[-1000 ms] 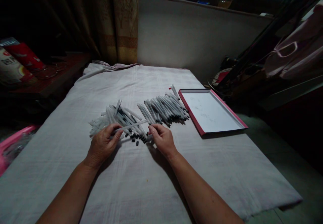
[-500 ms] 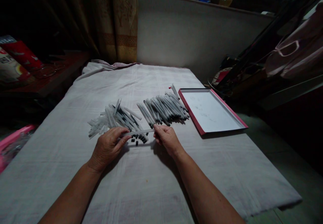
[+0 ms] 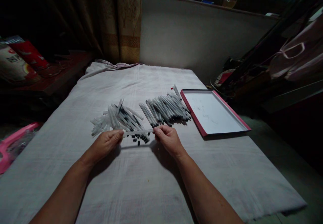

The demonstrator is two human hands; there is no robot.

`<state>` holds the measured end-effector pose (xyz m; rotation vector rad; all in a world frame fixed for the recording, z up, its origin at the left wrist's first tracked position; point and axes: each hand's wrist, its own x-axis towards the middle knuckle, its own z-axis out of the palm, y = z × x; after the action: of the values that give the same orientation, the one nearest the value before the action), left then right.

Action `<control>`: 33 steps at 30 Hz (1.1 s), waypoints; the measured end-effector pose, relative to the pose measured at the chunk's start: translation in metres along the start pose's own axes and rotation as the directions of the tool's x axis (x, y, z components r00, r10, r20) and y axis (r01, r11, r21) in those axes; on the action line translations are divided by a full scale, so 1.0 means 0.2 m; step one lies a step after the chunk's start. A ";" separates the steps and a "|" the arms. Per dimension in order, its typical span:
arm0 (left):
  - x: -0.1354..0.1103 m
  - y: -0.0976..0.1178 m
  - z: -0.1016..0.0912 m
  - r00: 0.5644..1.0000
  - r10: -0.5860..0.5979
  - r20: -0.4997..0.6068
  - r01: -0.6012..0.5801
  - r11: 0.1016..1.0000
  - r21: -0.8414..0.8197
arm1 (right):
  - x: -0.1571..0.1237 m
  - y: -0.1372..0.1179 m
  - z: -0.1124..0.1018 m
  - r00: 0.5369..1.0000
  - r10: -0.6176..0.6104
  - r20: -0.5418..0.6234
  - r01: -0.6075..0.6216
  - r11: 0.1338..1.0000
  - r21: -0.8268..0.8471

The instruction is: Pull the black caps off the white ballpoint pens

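Between my two hands a translucent pen barrel is held level above the cloth. My left hand pinches its left end, with thumb and fingers pressed together. The right end sits between the thumb and fingers of my right hand. Just beyond lies a loose heap of clear tubes and dark refills. Small black plugs are scattered at the heap's near edge. To its right, a row of pen barrels with dark ends lies slanted side by side.
A shallow red-rimmed box lid with a white inside rests right of the pens. The table wears a pale checked cloth. A pink basket stands low at the left, and red packages sit on a dark side table.
My left hand has shifted slightly left along the barrel to its end, its fingers now closed more tightly. My right hand keeps its pinch. The whole view has shifted a little.
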<state>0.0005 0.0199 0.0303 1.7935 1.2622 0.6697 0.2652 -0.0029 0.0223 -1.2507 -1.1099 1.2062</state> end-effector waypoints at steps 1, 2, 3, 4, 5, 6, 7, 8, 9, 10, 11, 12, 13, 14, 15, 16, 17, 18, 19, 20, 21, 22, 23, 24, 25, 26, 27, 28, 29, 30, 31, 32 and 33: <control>0.00 -0.02 -0.02 0.996 -0.075 -0.042 0.072 0.996 -0.059 | 0.01 0.00 -0.02 0.998 -0.021 -0.058 0.022 0.999 0.024; 0.00 -0.04 -0.04 0.984 -0.132 -0.120 0.122 0.989 -0.086 | 0.01 -0.01 -0.04 0.992 -0.038 -0.123 0.044 0.998 0.047; 0.01 -0.06 -0.07 0.959 -0.158 -0.236 0.145 0.987 -0.071 | 0.02 -0.01 -0.06 0.982 -0.049 -0.182 0.062 0.996 0.063; 0.02 -0.08 -0.08 0.940 -0.160 -0.301 0.150 0.987 -0.055 | 0.03 0.00 -0.07 0.974 -0.058 -0.219 0.074 0.995 0.068; 0.03 -0.10 -0.10 0.920 -0.157 -0.358 0.151 0.988 -0.044 | 0.03 0.00 -0.07 0.968 -0.067 -0.240 0.083 0.995 0.060; 0.03 -0.11 -0.10 0.896 -0.145 -0.420 0.151 0.988 -0.019 | 0.03 0.02 -0.06 0.965 -0.078 -0.250 0.091 0.995 0.041; 0.04 -0.12 -0.10 0.872 -0.118 -0.476 0.149 0.988 0.028 | 0.03 0.03 -0.05 0.963 -0.093 -0.253 0.099 0.995 0.014; 0.05 -0.12 -0.10 0.846 -0.072 -0.528 0.144 0.985 0.096 | 0.03 0.05 -0.02 0.960 -0.110 -0.258 0.109 0.994 -0.020; 0.05 -0.12 -0.09 0.825 -0.009 -0.565 0.133 0.975 0.180 | 0.02 0.07 0.00 0.955 -0.129 -0.265 0.119 0.991 -0.055; 0.05 -0.12 -0.08 0.811 0.066 -0.581 0.115 0.956 0.269 | 0.02 0.09 0.02 0.950 -0.150 -0.274 0.129 0.987 -0.093; 0.05 -0.11 -0.07 0.804 0.143 -0.577 0.088 0.931 0.354 | 0.01 0.10 0.04 0.944 -0.172 -0.282 0.139 0.981 -0.133; 0.05 -0.11 -0.07 0.803 0.214 -0.557 0.054 0.903 0.425 | 0.01 0.11 0.06 0.938 -0.196 -0.286 0.150 0.973 -0.175; 0.05 -0.11 -0.06 0.800 0.271 -0.536 0.023 0.878 0.478 | 0.01 0.12 0.07 0.932 -0.222 -0.286 0.163 0.962 -0.217; 0.05 -0.11 -0.06 0.792 0.321 -0.520 0.000 0.851 0.525 | 0.01 0.13 0.08 0.927 -0.251 -0.278 0.179 0.949 -0.259; 0.05 -0.12 -0.06 0.781 0.363 -0.508 -0.013 0.823 0.569 | 0.00 0.13 0.09 0.924 -0.278 -0.261 0.196 0.933 -0.300; 0.05 -0.12 -0.06 0.770 0.397 -0.500 -0.013 0.793 0.609 | 0.00 0.13 0.10 0.922 -0.305 -0.237 0.214 0.915 -0.343; 0.06 -0.13 -0.06 0.762 0.421 -0.492 -0.006 0.765 0.644 | 0.00 0.13 0.11 0.921 -0.330 -0.208 0.231 0.891 -0.390; 0.06 -0.14 -0.06 0.759 0.435 -0.485 0.005 0.740 0.672 | 0.00 0.12 0.12 0.919 -0.352 -0.177 0.245 0.863 -0.442; 0.06 -0.15 -0.06 0.762 0.440 -0.475 0.017 0.720 0.694 | 0.00 0.12 0.13 0.918 -0.370 -0.147 0.254 0.829 -0.498; 0.06 -0.16 -0.06 0.769 0.439 -0.466 0.028 0.704 0.710 | 0.00 0.11 0.14 0.917 -0.382 -0.117 0.258 0.790 -0.556; 0.07 -0.17 -0.05 0.776 0.434 -0.458 0.038 0.692 0.721 | 0.00 0.10 0.15 0.917 -0.388 -0.087 0.258 0.747 -0.612; 0.07 -0.18 -0.05 0.783 0.428 -0.452 0.045 0.685 0.727 | 0.00 0.08 0.16 0.921 -0.386 -0.056 0.255 0.703 -0.664; 0.07 -0.18 -0.05 0.789 0.423 -0.446 0.048 0.680 0.731 | 0.00 0.07 0.18 0.926 -0.377 -0.027 0.248 0.660 -0.709; 0.07 -0.19 -0.05 0.794 0.420 -0.440 0.048 0.677 0.734 | 0.00 0.06 0.19 0.933 -0.360 0.003 0.241 0.618 -0.748; 0.07 -0.19 -0.04 0.798 0.419 -0.433 0.046 0.675 0.736 | 0.01 0.05 0.21 0.941 -0.337 0.032 0.234 0.579 -0.781; 0.07 -0.19 -0.04 0.802 0.417 -0.428 0.043 0.675 0.736 | 0.01 0.04 0.22 0.948 -0.313 0.056 0.227 0.543 -0.809; 0.07 -0.19 -0.04 0.805 0.415 -0.424 0.039 0.676 0.736 | 0.02 0.03 0.24 0.954 -0.291 0.076 0.222 0.511 -0.830; 0.08 -0.19 -0.04 0.807 0.413 -0.423 0.036 0.680 0.733 | 0.02 0.02 0.26 0.957 -0.273 0.094 0.221 0.484 -0.847; 0.08 -0.19 -0.03 0.807 0.411 -0.424 0.035 0.683 0.729 | 0.03 0.01 0.28 0.959 -0.260 0.111 0.224 0.461 -0.858; 0.08 -0.19 -0.03 0.805 0.410 -0.428 0.035 0.688 0.725 | 0.04 0.00 0.29 0.960 -0.251 0.125 0.229 0.444 -0.866; 0.07 -0.19 -0.03 0.803 0.411 -0.432 0.034 0.692 0.721 | 0.04 0.00 0.30 0.959 -0.248 0.135 0.234 0.432 -0.871; 0.07 -0.19 -0.03 0.801 0.412 -0.435 0.032 0.696 0.718 | 0.05 -0.01 0.30 0.959 -0.248 0.139 0.237 0.426 -0.873; 0.07 -0.19 -0.03 0.799 0.414 -0.437 0.029 0.698 0.715 | 0.06 -0.02 0.30 0.958 -0.251 0.136 0.235 0.424 -0.875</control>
<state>-0.0186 0.0418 0.0010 2.4967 1.9299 1.0059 0.2072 0.0126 0.0271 -1.7568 -1.9703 0.2925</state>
